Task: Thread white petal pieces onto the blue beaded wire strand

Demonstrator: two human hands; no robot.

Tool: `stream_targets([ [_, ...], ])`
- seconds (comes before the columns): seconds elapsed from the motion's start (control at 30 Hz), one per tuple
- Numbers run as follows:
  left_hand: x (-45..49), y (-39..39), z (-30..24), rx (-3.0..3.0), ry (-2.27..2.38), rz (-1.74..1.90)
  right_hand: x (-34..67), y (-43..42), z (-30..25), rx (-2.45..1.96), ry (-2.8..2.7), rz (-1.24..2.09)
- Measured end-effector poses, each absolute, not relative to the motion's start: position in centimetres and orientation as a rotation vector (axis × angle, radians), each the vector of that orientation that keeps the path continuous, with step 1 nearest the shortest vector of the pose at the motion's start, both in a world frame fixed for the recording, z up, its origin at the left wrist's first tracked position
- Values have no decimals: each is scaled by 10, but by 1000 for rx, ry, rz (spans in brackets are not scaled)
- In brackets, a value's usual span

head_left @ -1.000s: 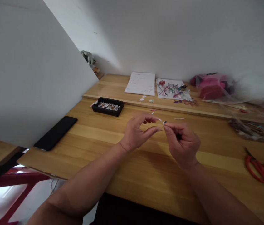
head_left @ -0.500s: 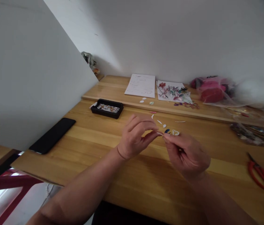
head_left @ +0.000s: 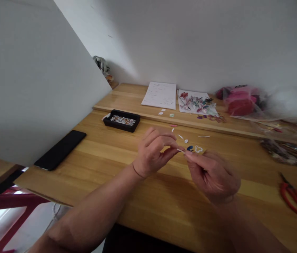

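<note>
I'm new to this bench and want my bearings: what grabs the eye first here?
At the middle of the wooden table, the left hand and right hand pinch a tiny white piece. At the right edge lie red scissors; a black bead tray and a dark phone sit to the left.

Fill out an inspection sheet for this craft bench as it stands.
Surface: pale wooden table with a raised back ledge.
Job's things: small white sliver between both hands; dark blue petal piece and white scraps lying just beyond.
Clutter: black tray of beads, black phone, red scissors, white sheet, sheet of coloured pieces, pink bag.
Grippers: left hand and right hand both pinch the sliver.
Cables: nothing seen.
Surroundings: white partition board on the left, white wall behind.
</note>
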State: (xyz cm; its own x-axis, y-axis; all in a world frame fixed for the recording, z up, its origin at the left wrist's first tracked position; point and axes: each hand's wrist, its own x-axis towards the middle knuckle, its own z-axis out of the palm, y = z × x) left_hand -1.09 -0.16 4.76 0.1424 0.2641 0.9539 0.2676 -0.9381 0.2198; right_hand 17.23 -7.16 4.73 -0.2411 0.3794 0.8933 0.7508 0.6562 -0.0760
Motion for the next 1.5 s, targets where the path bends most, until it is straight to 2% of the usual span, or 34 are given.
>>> stream_targets([
  [0.23,-11,0,46,-2427,-610,-1927,163,-74,46,-1017,-1686,-211],
  [0.43,-6,1,41,-2687,-674,-2033,156,-67,44,-1131,-1382,424],
  [0.63,1,-2,37,-2929,-1063,-2255,156,-57,35,-1094,-1126,930],
  [0.73,5,-2,34,-3008,-1208,-2427,156,-56,35,-1099,-1014,1015],
  [0.93,11,0,30,-3127,-1218,-2822,149,-61,43,-1122,-869,1100],
  [1.5,14,0,20,-3330,-1429,-2788,148,-58,30,-1085,-657,1216],
])
